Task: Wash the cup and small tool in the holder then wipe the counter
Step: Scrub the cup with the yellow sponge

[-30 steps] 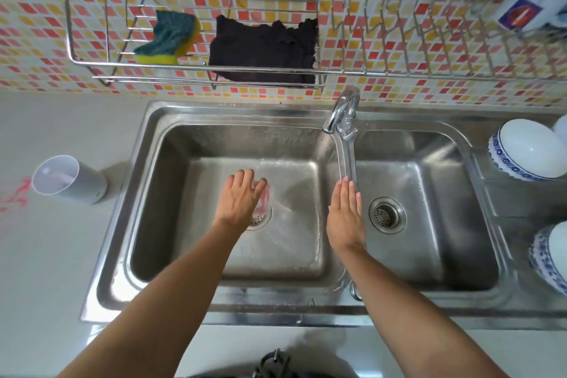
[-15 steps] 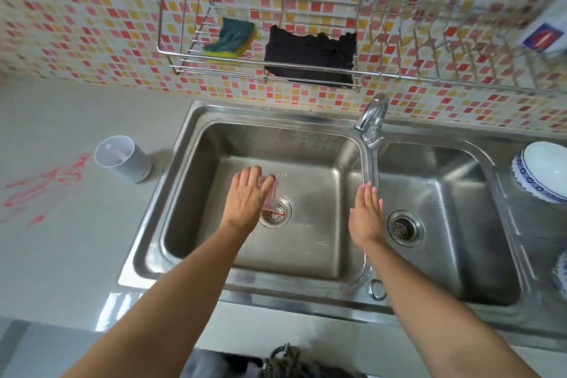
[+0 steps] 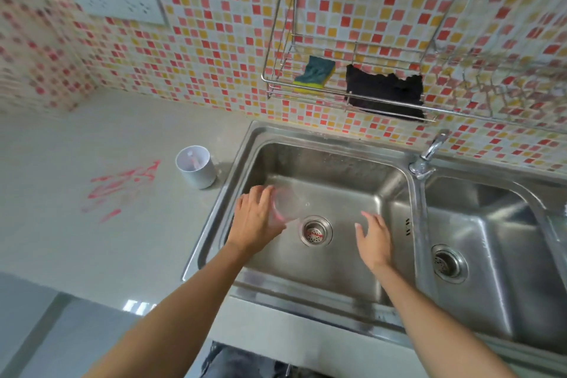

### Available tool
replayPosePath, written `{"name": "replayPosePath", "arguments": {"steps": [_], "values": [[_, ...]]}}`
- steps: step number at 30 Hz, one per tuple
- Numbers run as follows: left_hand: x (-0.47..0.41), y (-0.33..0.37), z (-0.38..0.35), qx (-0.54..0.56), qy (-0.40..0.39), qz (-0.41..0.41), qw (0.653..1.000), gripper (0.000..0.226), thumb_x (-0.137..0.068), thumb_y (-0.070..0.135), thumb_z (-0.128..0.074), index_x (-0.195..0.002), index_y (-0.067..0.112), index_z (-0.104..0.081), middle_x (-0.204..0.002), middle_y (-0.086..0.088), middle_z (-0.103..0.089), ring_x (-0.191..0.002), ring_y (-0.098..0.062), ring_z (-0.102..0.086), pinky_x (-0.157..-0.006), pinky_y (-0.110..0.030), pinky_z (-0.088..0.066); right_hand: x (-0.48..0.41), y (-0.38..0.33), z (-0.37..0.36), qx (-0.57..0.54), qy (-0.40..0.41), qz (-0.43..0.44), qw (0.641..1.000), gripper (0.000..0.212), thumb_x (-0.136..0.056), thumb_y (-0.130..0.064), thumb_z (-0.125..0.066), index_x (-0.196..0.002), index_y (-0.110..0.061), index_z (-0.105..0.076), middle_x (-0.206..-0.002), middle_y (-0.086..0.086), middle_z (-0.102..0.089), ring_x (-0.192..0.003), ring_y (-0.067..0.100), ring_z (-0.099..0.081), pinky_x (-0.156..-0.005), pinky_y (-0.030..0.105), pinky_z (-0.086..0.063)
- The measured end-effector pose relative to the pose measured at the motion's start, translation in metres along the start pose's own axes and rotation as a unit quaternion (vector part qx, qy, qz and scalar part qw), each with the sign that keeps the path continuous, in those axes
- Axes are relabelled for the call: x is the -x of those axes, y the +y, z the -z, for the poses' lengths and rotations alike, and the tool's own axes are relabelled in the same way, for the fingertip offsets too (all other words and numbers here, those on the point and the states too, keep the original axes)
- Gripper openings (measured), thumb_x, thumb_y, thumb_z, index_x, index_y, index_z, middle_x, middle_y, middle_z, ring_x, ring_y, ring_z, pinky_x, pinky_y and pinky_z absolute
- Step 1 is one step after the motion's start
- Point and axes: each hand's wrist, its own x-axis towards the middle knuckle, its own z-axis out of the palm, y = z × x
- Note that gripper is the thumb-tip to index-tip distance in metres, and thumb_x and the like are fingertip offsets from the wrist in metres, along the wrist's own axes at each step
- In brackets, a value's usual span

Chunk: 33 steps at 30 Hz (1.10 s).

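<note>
My left hand (image 3: 256, 219) holds a clear cup (image 3: 285, 204) with a pinkish base over the left sink basin (image 3: 352, 181), left of the drain (image 3: 316, 230). My right hand (image 3: 372, 238) hovers empty, fingers spread, to the right of that drain. A white cylindrical holder (image 3: 196, 166) stands on the counter (image 3: 76, 255) beside the sink, with a small pink-and-white tool (image 3: 194, 159) inside. Red smears (image 3: 122, 186) mark the counter left of the holder.
A wire rack (image 3: 337, 95) on the tiled wall holds a green-yellow sponge (image 3: 316, 74) and a black cloth (image 3: 385, 92). The faucet (image 3: 428, 153) stands between the two basins, with the right basin (image 3: 497, 233) beyond it. A wall socket (image 3: 118, 6) is at upper left.
The view has swung left. My left hand has moved left with the cup, away from the drain. My right hand has left the divider by the faucet and now hangs over the left basin.
</note>
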Motion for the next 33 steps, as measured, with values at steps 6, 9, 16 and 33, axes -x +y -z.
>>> {"name": "replayPosePath", "arguments": {"steps": [6, 9, 16, 33], "values": [[-0.008, -0.024, 0.041, 0.066, 0.024, -0.041, 0.997, 0.081, -0.069, 0.065, -0.051, -0.135, 0.02, -0.041, -0.126, 0.003, -0.051, -0.114, -0.019, -0.051, -0.1, -0.039, -0.038, -0.008, -0.163, 0.042, -0.18, 0.191, 0.16, 0.952, 0.023, -0.093, -0.007, -0.054, -0.113, -0.009, -0.066, -0.111, 0.002, -0.064, -0.097, 0.015, -0.062, -0.085, 0.027, -0.05], [-0.022, -0.029, 0.062, 0.083, 0.044, -0.065, 0.993, 0.079, -0.07, 0.06, -0.052, -0.136, 0.019, -0.04, -0.128, 0.003, -0.049, -0.117, -0.019, -0.048, -0.101, -0.039, -0.035, -0.034, -0.241, 0.08, -0.187, 0.28, 0.261, 0.905, 0.022, -0.094, -0.007, -0.051, -0.11, -0.005, -0.066, -0.108, 0.006, -0.063, -0.097, 0.013, -0.059, -0.086, 0.021, -0.047], [-0.059, -0.031, 0.103, 0.13, 0.069, -0.104, 0.984, 0.079, -0.07, 0.056, -0.052, -0.137, 0.018, -0.037, -0.13, 0.001, -0.048, -0.119, -0.02, -0.047, -0.104, -0.038, -0.033, -0.144, -0.324, 0.116, 0.047, 0.121, 0.056, 0.99, 0.026, -0.091, -0.03, -0.053, -0.111, -0.016, -0.064, -0.124, 0.01, -0.055, -0.113, 0.032, -0.051, -0.086, 0.039, -0.049], [-0.065, -0.059, 0.117, 0.194, 0.022, -0.158, 0.968, 0.081, -0.069, 0.033, -0.075, -0.138, 0.012, -0.038, -0.128, -0.007, -0.044, -0.114, -0.021, -0.047, -0.092, -0.031, -0.045, -0.066, -0.304, 0.136, -0.266, 0.104, 0.091, 0.954, 0.044, -0.095, -0.003, -0.036, -0.119, -0.033, -0.058, -0.133, 0.0, -0.048, -0.097, 0.021, -0.06, -0.057, 0.031, -0.06]]}}
